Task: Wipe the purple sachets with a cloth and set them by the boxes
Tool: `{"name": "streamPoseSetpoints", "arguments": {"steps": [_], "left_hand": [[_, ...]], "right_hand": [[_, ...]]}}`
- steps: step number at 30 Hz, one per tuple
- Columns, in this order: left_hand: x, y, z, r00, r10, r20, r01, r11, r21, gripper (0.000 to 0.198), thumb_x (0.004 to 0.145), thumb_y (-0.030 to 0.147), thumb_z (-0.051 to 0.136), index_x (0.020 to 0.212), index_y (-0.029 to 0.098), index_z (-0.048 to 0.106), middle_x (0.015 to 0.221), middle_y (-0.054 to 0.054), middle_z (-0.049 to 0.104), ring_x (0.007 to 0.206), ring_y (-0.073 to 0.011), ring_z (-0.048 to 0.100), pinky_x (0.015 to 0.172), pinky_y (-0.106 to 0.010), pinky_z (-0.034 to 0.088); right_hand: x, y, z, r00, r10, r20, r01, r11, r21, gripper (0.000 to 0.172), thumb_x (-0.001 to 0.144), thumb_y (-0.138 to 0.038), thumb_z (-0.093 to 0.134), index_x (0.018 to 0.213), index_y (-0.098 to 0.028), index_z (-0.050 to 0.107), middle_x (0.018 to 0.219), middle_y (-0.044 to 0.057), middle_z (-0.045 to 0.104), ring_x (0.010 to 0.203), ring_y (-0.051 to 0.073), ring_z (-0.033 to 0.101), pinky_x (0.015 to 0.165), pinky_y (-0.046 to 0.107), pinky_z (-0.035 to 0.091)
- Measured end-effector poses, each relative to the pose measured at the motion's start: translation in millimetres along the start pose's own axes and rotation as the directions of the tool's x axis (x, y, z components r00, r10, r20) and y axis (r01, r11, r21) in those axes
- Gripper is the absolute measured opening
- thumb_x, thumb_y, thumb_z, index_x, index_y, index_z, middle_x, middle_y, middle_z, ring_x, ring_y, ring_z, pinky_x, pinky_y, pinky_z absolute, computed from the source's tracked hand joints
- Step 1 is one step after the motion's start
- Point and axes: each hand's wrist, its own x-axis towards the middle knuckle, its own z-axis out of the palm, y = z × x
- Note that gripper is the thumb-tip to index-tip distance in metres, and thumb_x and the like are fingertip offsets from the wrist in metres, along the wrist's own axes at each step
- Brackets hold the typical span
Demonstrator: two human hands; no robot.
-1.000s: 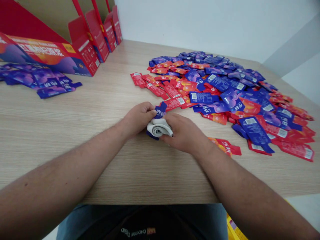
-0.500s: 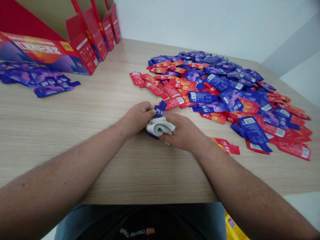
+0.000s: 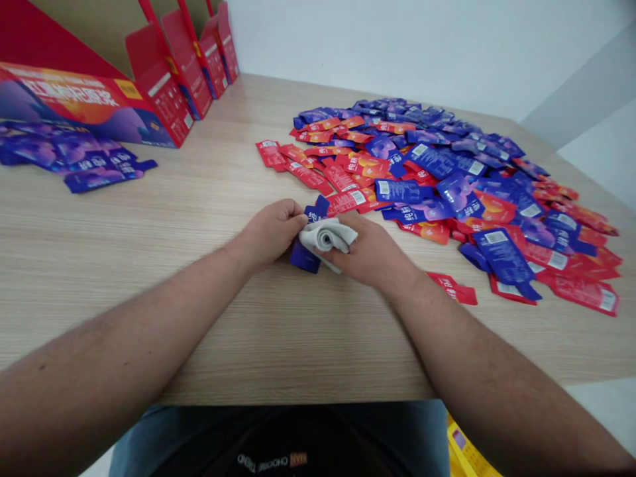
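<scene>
Left hand (image 3: 271, 233) and right hand (image 3: 370, 255) meet over the near middle of the wooden table (image 3: 149, 278). The left hand is closed, pinching a blue packet (image 3: 304, 257) by its upper part; the packet's lower end hangs clear, just above the tabletop. The right hand is curled around a rolled grey-white cloth (image 3: 325, 235), which lies against the packet's face.

The packet appears to be a flat, sealed foil sachet: judged light, pliable rather than stiff, with a glossy and probably slippery skin. A pinch across a crimped end seam looks surer than a grip on the smooth middle. The cloth is soft and yields to the fingers; it looks best held around the whole roll.

Beyond the hands, to the right, spreads a heap of red and blue packets (image 3: 447, 179). One red packet (image 3: 454, 289) lies near the right wrist. Far left: a smaller group of blue packets (image 3: 79, 159) before red display boxes (image 3: 99, 99).
</scene>
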Motion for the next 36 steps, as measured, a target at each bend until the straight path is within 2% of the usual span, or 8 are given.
{"name": "streamPoseSetpoints", "arguments": {"steps": [4, 9, 13, 17, 22, 26, 34, 36], "left_hand": [[-0.5, 0.6, 0.6, 1.0, 0.018, -0.022, -0.018, 1.0, 0.021, 0.01, 0.079, 0.03, 0.062, 0.077, 0.021, 0.059, 0.066, 0.0, 0.058, 0.061, -0.0145, 0.049, 0.055, -0.026, 0.034], [-1.0, 1.8, 1.3, 1.0, -0.026, -0.003, 0.026, 0.997, -0.078, 0.011, 0.08, 0.031, 0.063, 0.077, 0.022, 0.057, 0.063, 0.001, 0.056, 0.056, -0.0137, 0.045, 0.052, -0.026, 0.032], [-1.3, 1.9, 0.9, 1.0, 0.011, -0.022, -0.011, 1.0, 0.017, 0.009, 0.08, 0.028, 0.062, 0.076, 0.021, 0.059, 0.064, 0.0, 0.058, 0.059, -0.0144, 0.048, 0.052, -0.026, 0.033], [-0.5, 0.4, 1.6, 1.0, -0.004, -0.007, 0.004, 0.998, -0.058, 0.011, 0.081, 0.031, 0.062, 0.078, 0.022, 0.057, 0.063, 0.001, 0.056, 0.056, -0.0139, 0.047, 0.051, -0.026, 0.032], [-0.2, -0.2, 2.1, 1.0, 0.008, -0.018, -0.009, 1.0, -0.028, 0.009, 0.08, 0.028, 0.062, 0.076, 0.021, 0.058, 0.063, 0.001, 0.057, 0.058, -0.0136, 0.048, 0.052, -0.025, 0.033], [-1.3, 1.1, 1.9, 1.0, -0.017, -0.014, 0.016, 0.998, -0.066, 0.011, 0.08, 0.031, 0.063, 0.078, 0.021, 0.058, 0.063, 0.001, 0.057, 0.056, -0.0133, 0.047, 0.051, -0.025, 0.032], [-3.0, 3.1, 3.5, 0.999, -0.02, -0.027, 0.018, 0.996, -0.091, 0.011, 0.081, 0.029, 0.062, 0.076, 0.021, 0.056, 0.062, 0.001, 0.054, 0.057, -0.0134, 0.044, 0.051, -0.026, 0.031], [-3.4, 2.3, 4.1, 0.999, -0.006, -0.054, 0.003, 0.998, -0.058, 0.01, 0.083, 0.028, 0.06, 0.076, 0.021, 0.056, 0.064, 0.001, 0.054, 0.059, -0.0138, 0.044, 0.052, -0.026, 0.032]], "right_hand": [[0.2, -0.8, -0.6, 0.985, -0.099, 0.141, 0.097, 0.995, 0.023, 0.019, 0.084, -0.031, 0.072, 0.098, -0.02, 0.065, 0.094, 0.005, 0.07, 0.084, 0.02, 0.062, 0.074, 0.032, 0.045], [-0.2, 0.1, 0.1, 1.0, 0.012, -0.014, -0.013, 1.0, -0.025, 0.02, 0.086, -0.035, 0.071, 0.099, -0.021, 0.066, 0.095, 0.006, 0.071, 0.087, 0.021, 0.063, 0.075, 0.032, 0.045], [-0.7, -1.5, 1.0, 0.985, -0.094, 0.146, 0.096, 0.995, -0.009, 0.02, 0.084, -0.032, 0.071, 0.098, -0.02, 0.065, 0.097, 0.006, 0.07, 0.088, 0.021, 0.063, 0.075, 0.033, 0.045], [0.0, -0.9, 0.6, 1.0, -0.008, -0.013, 0.007, 0.999, -0.041, 0.019, 0.087, -0.034, 0.069, 0.098, -0.02, 0.066, 0.094, 0.006, 0.07, 0.089, 0.022, 0.063, 0.076, 0.033, 0.045], [-0.5, -2.7, 0.8, 0.989, -0.086, 0.124, 0.089, 0.996, -0.024, 0.021, 0.084, -0.033, 0.072, 0.099, -0.02, 0.066, 0.096, 0.005, 0.07, 0.087, 0.021, 0.062, 0.074, 0.032, 0.044], [0.1, -2.6, -0.1, 1.0, 0.019, -0.003, -0.019, 0.999, -0.045, 0.021, 0.087, -0.036, 0.069, 0.099, -0.02, 0.066, 0.093, 0.006, 0.07, 0.087, 0.022, 0.063, 0.075, 0.033, 0.044], [1.2, -0.4, 4.3, 1.0, 0.002, 0.003, -0.002, 1.0, 0.017, 0.021, 0.087, -0.038, 0.069, 0.1, -0.021, 0.067, 0.093, 0.004, 0.071, 0.085, 0.021, 0.063, 0.075, 0.033, 0.046], [1.2, 0.1, 3.7, 0.996, -0.046, 0.074, 0.045, 0.999, 0.013, 0.02, 0.085, -0.033, 0.07, 0.1, -0.021, 0.066, 0.095, 0.005, 0.071, 0.087, 0.021, 0.063, 0.076, 0.033, 0.046]]}}
